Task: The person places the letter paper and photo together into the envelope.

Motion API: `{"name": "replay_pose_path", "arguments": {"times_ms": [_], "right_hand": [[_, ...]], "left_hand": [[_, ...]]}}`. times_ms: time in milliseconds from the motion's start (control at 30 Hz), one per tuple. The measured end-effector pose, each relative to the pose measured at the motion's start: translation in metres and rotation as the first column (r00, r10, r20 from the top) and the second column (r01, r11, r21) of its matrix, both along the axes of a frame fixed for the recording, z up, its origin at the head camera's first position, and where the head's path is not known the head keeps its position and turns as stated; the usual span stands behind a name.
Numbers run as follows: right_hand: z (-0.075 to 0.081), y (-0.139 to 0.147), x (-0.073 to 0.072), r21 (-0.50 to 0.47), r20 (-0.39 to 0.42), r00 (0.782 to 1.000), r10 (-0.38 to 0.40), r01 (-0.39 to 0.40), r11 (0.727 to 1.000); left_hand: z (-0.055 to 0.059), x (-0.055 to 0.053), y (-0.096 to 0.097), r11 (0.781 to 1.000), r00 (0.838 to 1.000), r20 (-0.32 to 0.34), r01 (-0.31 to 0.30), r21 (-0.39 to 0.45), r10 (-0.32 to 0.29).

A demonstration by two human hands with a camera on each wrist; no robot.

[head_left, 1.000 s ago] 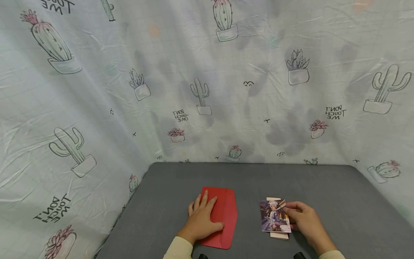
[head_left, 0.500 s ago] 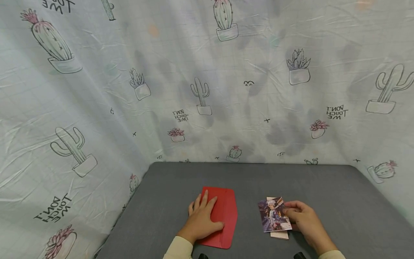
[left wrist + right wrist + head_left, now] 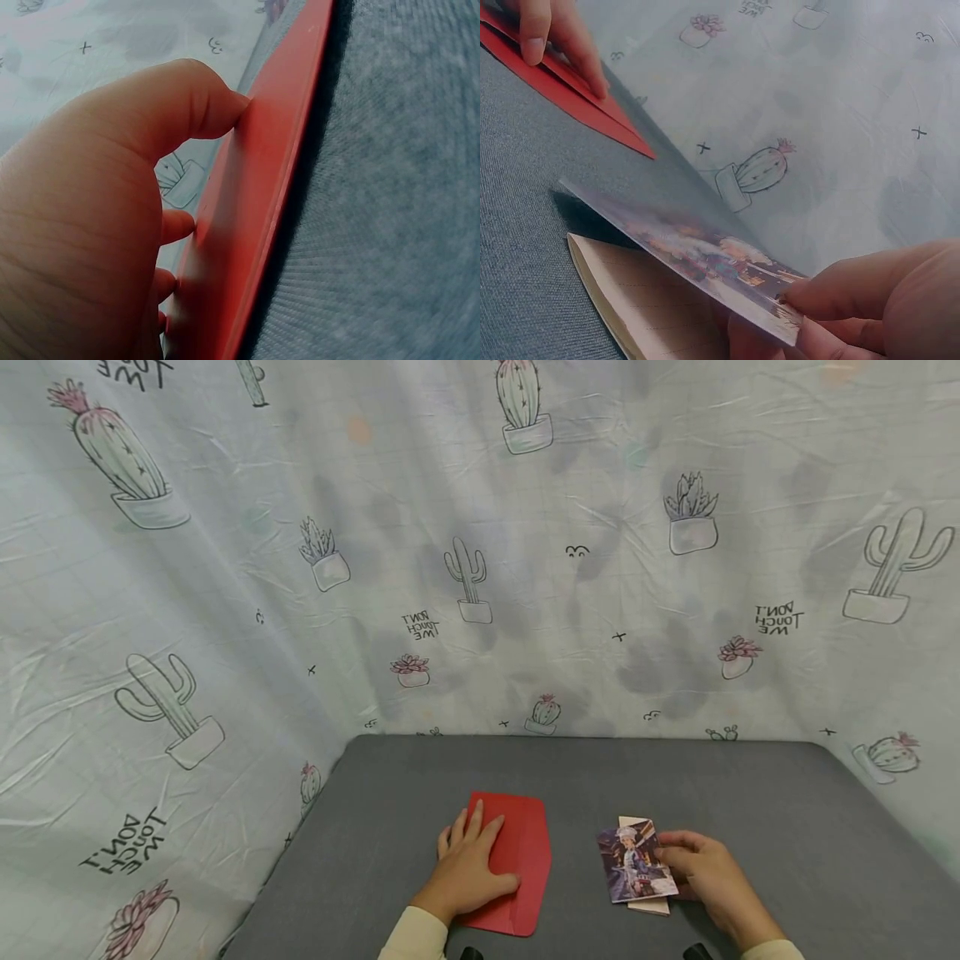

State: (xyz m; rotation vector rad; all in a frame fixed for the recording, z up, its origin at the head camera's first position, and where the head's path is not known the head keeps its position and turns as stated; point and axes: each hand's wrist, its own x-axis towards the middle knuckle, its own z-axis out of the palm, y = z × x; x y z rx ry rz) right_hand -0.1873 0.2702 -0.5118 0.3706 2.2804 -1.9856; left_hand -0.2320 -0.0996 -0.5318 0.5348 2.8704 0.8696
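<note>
My left hand rests with spread fingers on a red envelope, which lies on the table with its flap side to the right. In the left wrist view the thumb and fingertips press on the envelope's face. Farther right, my right hand pinches a glossy photo card by its right edge; it pictures a figure in a white hat. The right wrist view shows the card tilted, its left part raised above a folded sheet of lined cream paper. Most of that paper is hidden under the card in the head view.
The grey table has rounded far corners. A white curtain printed with cacti hangs behind it and along both sides. Table surface separates the envelope from the card. Small black objects show at the front edge.
The photo card has turned slightly counterclockwise in my right hand, its left side shifting a little to the left. My left hand and the envelope have stayed in place.
</note>
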Motion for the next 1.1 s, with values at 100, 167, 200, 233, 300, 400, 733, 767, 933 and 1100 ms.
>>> {"name": "replay_pose_path", "arguments": {"times_ms": [100, 167, 200, 233, 300, 400, 733, 767, 933, 1100], "right_hand": [[0.0003, 0.0003, -0.0002, -0.012, 0.002, 1.000, 0.008, -0.008, 1.000], [0.0005, 0.0001, -0.0005, -0.023, 0.000, 1.000, 0.006, -0.006, 1.000], [0.0006, -0.0001, -0.0006, -0.032, -0.003, 1.000, 0.003, -0.003, 0.999], [0.0006, -0.0003, -0.0007, -0.038, -0.005, 1.000, -0.004, 0.004, 0.999], [0.0009, -0.0006, -0.0007, -0.052, -0.011, 1.000, -0.012, 0.011, 0.999], [0.0015, -0.0004, -0.0001, -0.070, -0.016, 1.000, -0.017, 0.016, 0.997], [0.0018, -0.0010, -0.0005, -0.082, -0.016, 1.000, -0.004, 0.002, 0.997], [0.0018, -0.0012, -0.0004, -0.086, -0.017, 1.000, 0.001, -0.002, 0.996], [0.0021, -0.0018, 0.0014, -0.102, -0.018, 1.000, 0.022, -0.024, 0.994], [0.0022, -0.0020, 0.0016, -0.106, -0.020, 0.999, 0.036, -0.038, 0.994]], "left_hand": [[0.0012, 0.0006, 0.0003, 1.000, 1.000, 0.006, -0.001, 0.006, 0.001], [0.0015, 0.0007, 0.0004, 1.000, 1.000, 0.010, -0.003, 0.007, 0.003], [0.0016, 0.0008, 0.0005, 1.000, 1.000, 0.010, -0.004, 0.006, 0.004], [0.0017, 0.0008, 0.0005, 1.000, 1.000, 0.010, -0.005, 0.004, 0.005], [0.0015, 0.0006, 0.0007, 1.000, 1.000, 0.009, -0.006, 0.002, 0.006], [0.0011, 0.0002, 0.0008, 1.000, 1.000, 0.008, -0.007, -0.001, 0.007], [0.0008, -0.0004, 0.0003, 1.000, 1.000, 0.007, 0.000, 0.003, 0.000], [0.0008, -0.0004, 0.0003, 1.000, 1.000, 0.007, 0.001, 0.003, -0.001], [0.0016, -0.0001, 0.0004, 1.000, 1.000, 0.008, 0.000, 0.003, 0.000], [0.0027, 0.0003, 0.0008, 1.000, 1.000, 0.008, -0.005, -0.004, 0.005]]}}
